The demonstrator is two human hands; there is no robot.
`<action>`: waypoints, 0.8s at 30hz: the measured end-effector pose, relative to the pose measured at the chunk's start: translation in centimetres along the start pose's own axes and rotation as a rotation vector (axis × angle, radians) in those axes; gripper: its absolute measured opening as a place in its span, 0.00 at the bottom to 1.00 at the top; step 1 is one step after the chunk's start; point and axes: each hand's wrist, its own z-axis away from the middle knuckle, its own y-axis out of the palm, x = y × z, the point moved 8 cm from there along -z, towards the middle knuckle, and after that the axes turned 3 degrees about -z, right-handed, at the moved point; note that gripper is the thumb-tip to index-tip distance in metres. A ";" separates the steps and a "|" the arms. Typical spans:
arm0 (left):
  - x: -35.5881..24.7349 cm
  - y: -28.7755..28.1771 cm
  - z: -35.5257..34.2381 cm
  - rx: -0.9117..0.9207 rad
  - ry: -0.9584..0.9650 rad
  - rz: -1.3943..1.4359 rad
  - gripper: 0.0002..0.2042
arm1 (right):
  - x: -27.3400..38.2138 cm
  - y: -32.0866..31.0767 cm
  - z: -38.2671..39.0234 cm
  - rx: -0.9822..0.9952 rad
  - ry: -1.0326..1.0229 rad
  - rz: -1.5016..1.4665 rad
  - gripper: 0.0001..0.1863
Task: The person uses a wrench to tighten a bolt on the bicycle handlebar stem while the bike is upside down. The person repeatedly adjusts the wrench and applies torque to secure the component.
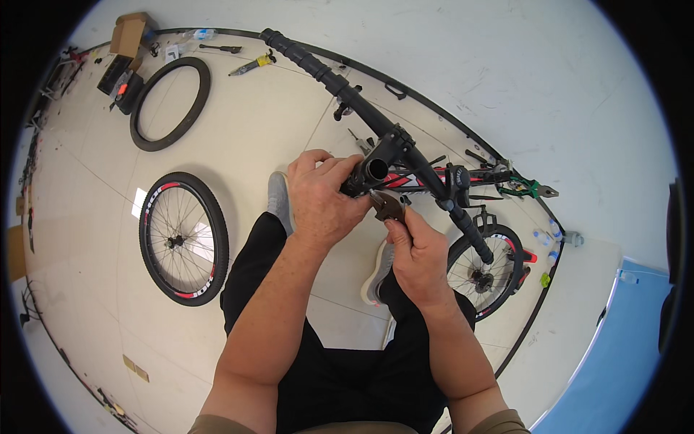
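A red and black bicycle frame [405, 177] with a long black handlebar [316, 66] and stem [390, 145] stands in front of me. My left hand [322, 195] is wrapped round the short black tube [365, 176] below the stem, whose open end faces up. My right hand [416, 260] grips a dark metal tool [390, 207], its tip against the fittings just below that tube; what the tip touches exactly is hidden.
A loose wheel [217, 264] lies left, a tire [199, 108] and cardboard box [126, 36] farther back. The rear wheel [506, 289] is at right. Pliers [535, 188], bottles [542, 237] and scattered tools [249, 67] lie around. My feet [278, 195] flank the bike's front.
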 end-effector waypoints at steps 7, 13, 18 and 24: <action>-0.1 -0.2 -0.1 -0.007 0.005 0.007 0.22 | -0.9 -0.3 -0.3 0.014 0.026 -0.035 0.06; -0.2 -0.1 -0.1 -0.006 0.015 -0.011 0.23 | -2.0 0.0 -0.6 0.138 0.202 -0.229 0.06; 0.1 0.0 0.0 0.020 0.000 -0.005 0.24 | -2.0 0.9 -0.4 0.292 0.417 -0.488 0.07; 0.1 0.1 0.0 0.008 0.003 -0.001 0.24 | -2.8 1.3 -0.2 0.302 0.384 -0.440 0.08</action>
